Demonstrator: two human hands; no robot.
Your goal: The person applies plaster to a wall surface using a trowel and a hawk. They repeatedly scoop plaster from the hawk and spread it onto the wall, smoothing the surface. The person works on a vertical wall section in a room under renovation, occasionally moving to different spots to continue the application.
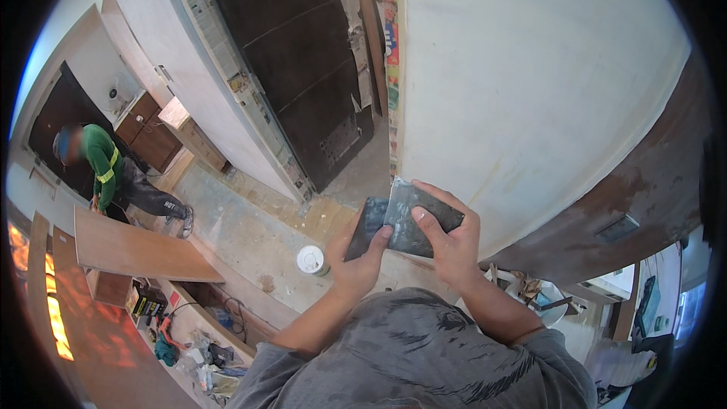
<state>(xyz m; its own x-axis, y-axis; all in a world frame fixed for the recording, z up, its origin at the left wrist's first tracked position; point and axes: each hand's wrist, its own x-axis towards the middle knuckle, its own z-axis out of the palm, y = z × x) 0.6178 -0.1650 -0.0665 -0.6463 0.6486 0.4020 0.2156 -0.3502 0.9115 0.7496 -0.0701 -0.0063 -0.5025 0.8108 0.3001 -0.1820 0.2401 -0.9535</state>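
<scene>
Left plate and right plate overlap before the grey shirt, close to the picture's middle.
The right plate hides the inner edge of the left one; fingers behind are hidden, and I cannot tell if handles are there. Both look dark, flat and smeared, the right one whitish along its edge. Left hand and right hand each pinch their plate, thumb on top. From the plates, a white tub stands at eight o'clock, a bending person, hands unclear, at nine.
</scene>
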